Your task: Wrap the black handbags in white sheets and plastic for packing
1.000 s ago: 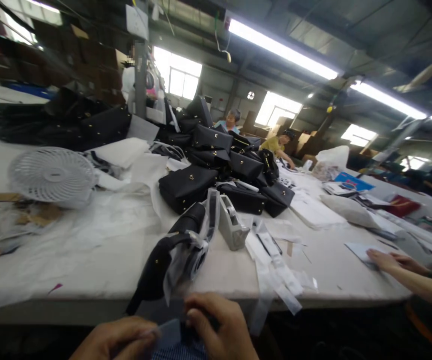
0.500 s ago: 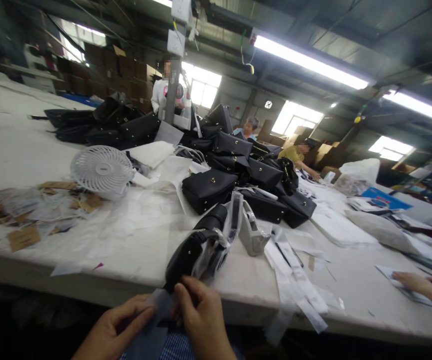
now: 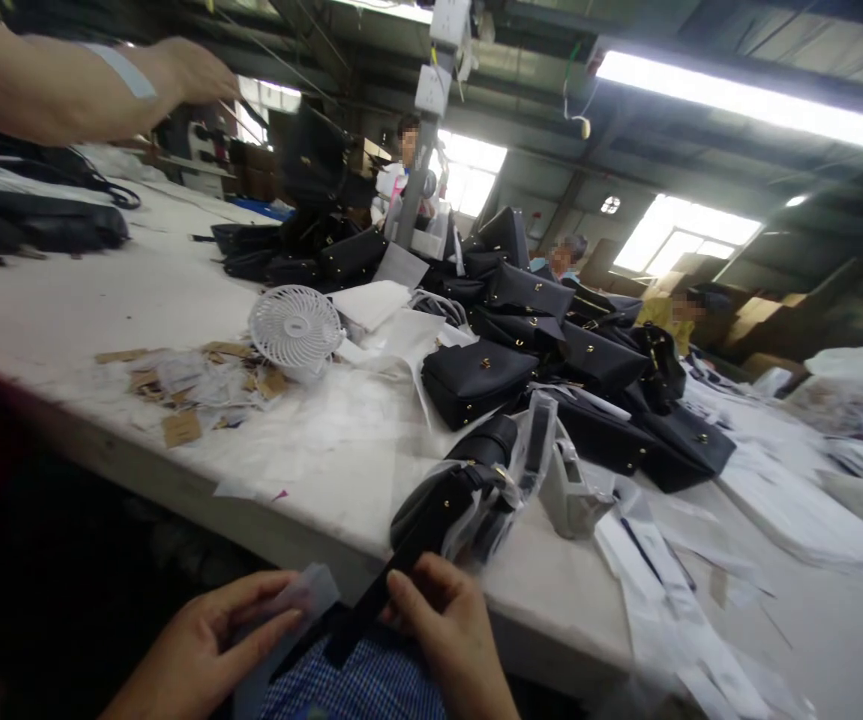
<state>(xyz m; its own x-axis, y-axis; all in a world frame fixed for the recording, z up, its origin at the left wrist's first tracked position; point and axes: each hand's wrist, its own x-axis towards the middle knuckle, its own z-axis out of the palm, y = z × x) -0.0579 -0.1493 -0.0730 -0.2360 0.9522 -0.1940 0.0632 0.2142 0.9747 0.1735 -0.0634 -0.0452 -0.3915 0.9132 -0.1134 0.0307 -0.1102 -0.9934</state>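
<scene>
**Strap in R fingers, film in L, at near edge of bag table**

Landmark = grey tape dispenser (image 3: 572, 500), upright on table (image 3: 521, 600).

- R hand (image 3: 450, 610): nearer than disp. & to its L. Thumb + fingers closed narrow on black strap (image 3: 375, 605). Strap slants from near bag down past table edge, free end over blue checked cloth (image 3: 356, 685).
- L hand (image 3: 247, 630): further L of disp., also on near side. Thumb & fingers pinch translucent film (image 3: 318, 588). Can't tell if fingers touch black bit under it.
- Near bag (image 3: 416, 510): black, just L of disp., part-wrapped; clear wrap (image 3: 540, 435) w/ dark band inside rises next to disp.
- Bag pile (image 3: 543, 345): black, gold-tone hardware, beyond disp.
- Fan (image 3: 296, 325): white, well L of disp. & farther back; brown tags (image 3: 182, 428) + scraps in front of it.
- White strips (image 3: 648, 590): just R of disp., running twd near edge.
- White stack (image 3: 798, 510): farther R of disp.
- Co-worker's arm (image 3: 78, 85): far L of disp., raised over table; grip can't tell.
</scene>
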